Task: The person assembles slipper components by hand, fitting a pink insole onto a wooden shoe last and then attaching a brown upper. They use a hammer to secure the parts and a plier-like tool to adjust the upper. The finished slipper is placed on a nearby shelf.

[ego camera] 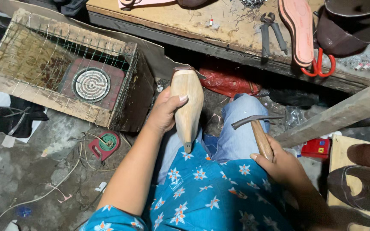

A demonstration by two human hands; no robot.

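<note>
Left hand (164,112) clenched round wooden shoe last (187,102) (upright over lap), right hand (281,164) grasping hammer (258,128) by handle, pincers (270,32) on worktop (185,19), wire-covered heater box (65,68) at left.

Left hand (164,112) grasps a wooden shoe last (187,102); right hand (281,164) a hammer (258,128).

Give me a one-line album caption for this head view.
Left hand grips a wooden shoe last; right hand holds a hammer.
</note>
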